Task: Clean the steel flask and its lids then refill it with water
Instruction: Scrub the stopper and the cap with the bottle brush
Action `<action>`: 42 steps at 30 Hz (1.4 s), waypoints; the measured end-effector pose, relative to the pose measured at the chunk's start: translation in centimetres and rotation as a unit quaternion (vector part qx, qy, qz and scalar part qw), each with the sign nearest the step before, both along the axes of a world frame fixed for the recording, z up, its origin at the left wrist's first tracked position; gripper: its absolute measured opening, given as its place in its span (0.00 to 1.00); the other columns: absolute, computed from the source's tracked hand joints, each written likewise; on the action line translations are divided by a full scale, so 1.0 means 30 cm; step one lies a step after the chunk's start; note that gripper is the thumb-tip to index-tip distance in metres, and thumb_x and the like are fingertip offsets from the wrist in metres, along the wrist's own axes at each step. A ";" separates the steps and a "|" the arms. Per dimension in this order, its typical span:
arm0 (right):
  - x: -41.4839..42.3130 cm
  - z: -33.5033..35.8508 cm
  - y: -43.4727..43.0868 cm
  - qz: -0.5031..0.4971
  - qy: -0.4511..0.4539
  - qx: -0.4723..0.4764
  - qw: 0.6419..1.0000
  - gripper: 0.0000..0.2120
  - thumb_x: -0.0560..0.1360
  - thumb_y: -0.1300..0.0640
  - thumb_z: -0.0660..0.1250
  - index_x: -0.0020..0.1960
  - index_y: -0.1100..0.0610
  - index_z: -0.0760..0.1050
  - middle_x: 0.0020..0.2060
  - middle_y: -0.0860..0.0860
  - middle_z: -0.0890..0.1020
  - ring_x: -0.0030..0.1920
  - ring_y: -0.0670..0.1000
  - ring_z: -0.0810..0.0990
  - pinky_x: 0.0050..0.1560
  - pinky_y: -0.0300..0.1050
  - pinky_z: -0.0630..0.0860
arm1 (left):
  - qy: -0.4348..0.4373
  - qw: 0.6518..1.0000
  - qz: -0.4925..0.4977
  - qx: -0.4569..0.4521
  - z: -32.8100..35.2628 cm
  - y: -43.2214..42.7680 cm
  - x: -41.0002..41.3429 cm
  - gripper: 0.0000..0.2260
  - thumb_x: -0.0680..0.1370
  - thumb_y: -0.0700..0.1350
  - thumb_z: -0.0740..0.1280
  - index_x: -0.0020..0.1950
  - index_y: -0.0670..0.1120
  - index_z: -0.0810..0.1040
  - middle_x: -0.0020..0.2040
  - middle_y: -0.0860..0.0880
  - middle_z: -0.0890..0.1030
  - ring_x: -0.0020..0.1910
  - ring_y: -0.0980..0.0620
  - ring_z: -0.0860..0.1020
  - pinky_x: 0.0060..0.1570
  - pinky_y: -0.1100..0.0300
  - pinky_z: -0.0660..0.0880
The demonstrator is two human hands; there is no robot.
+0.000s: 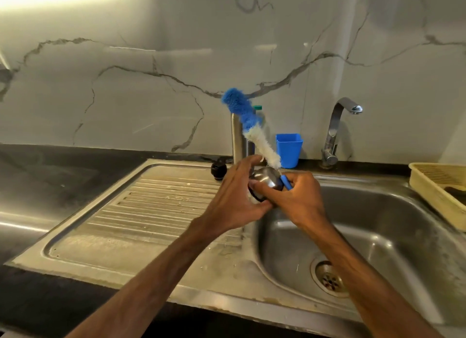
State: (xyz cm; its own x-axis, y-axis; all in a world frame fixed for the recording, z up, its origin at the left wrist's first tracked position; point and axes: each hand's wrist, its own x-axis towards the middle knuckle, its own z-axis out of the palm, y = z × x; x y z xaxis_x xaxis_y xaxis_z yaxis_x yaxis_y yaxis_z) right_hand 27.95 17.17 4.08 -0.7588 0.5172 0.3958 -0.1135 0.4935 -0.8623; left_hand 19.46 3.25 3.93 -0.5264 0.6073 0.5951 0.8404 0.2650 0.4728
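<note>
Over the stainless sink (pixel 403 224), left hand (pixel 234 199) curls round the steel lid (pixel 267 179), right hand (pixel 300 199) clamps the bottle brush (pixel 248 119); steel flask (pixel 237 138) upright behind, marble wall (pixel 151 47) beyond.

A home kitchen: a steel sink (pixel 378 211) with ribbed drainboard (pixel 151 211), a tap (pixel 338 126) behind it, marble-veined wall.

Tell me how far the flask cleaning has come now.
Done: both lids are off the flask; the black stopper lies on the drainboard. In hand: the left hand holds the steel cap, the right hand grips the brush. Left: the tap looks dry, so rinsing and refilling probably remain.
</note>
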 end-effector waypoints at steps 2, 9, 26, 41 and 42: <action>0.048 0.004 0.033 0.028 0.000 -0.002 1.000 0.29 0.59 0.31 0.76 0.41 0.57 0.82 0.33 0.54 0.83 0.34 0.56 0.81 0.37 0.53 0.80 | 0.006 1.000 -0.023 0.011 0.032 0.041 0.049 0.34 0.69 0.47 0.80 0.72 0.46 0.71 0.63 0.51 0.81 0.57 0.61 0.76 0.58 0.71 0.71; 0.145 -0.012 0.196 0.033 0.018 0.042 0.998 0.30 0.79 0.32 0.59 0.39 0.56 0.82 0.29 0.53 0.80 0.32 0.50 0.79 0.39 0.57 0.80 | -0.089 0.993 -0.039 0.062 0.035 0.133 0.109 0.25 0.68 0.59 0.81 0.61 0.50 0.82 0.51 0.57 0.85 0.49 0.61 0.83 0.48 0.65 0.81; 0.139 -0.091 0.209 -0.007 0.032 0.194 0.980 0.23 0.82 0.42 0.54 0.43 0.49 0.84 0.25 0.38 0.75 0.25 0.46 0.72 0.28 0.40 0.63 | -0.318 0.930 -0.081 0.167 0.059 0.008 0.045 0.16 0.69 0.43 0.81 0.55 0.46 0.84 0.48 0.50 0.88 0.48 0.51 0.87 0.45 0.62 0.82; 0.095 -0.089 0.139 0.004 0.011 0.103 0.995 0.18 0.82 0.47 0.60 0.39 0.49 0.83 0.21 0.49 0.72 0.22 0.44 0.67 0.25 0.42 0.64 | -0.282 0.919 0.055 0.271 0.092 -0.192 -0.177 0.16 0.71 0.49 0.80 0.56 0.48 0.85 0.48 0.48 0.87 0.45 0.56 0.84 0.45 0.68 0.78; 0.075 -0.084 0.113 0.005 0.002 0.102 0.995 0.19 0.82 0.47 0.61 0.39 0.50 0.84 0.20 0.47 0.72 0.22 0.43 0.67 0.26 0.41 0.64 | -0.293 0.913 0.067 0.277 0.077 -0.205 -0.208 0.17 0.70 0.50 0.81 0.56 0.46 0.85 0.48 0.46 0.87 0.45 0.55 0.84 0.45 0.67 0.78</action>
State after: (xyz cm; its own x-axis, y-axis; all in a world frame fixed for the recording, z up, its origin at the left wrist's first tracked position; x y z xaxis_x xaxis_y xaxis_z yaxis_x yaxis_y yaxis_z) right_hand 30.20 20.55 1.57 -0.7621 0.4183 0.4942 -0.1224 0.6564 -0.7444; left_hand 13.22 -2.88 6.23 -0.9003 0.2051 0.3839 0.3780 -0.0690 0.9232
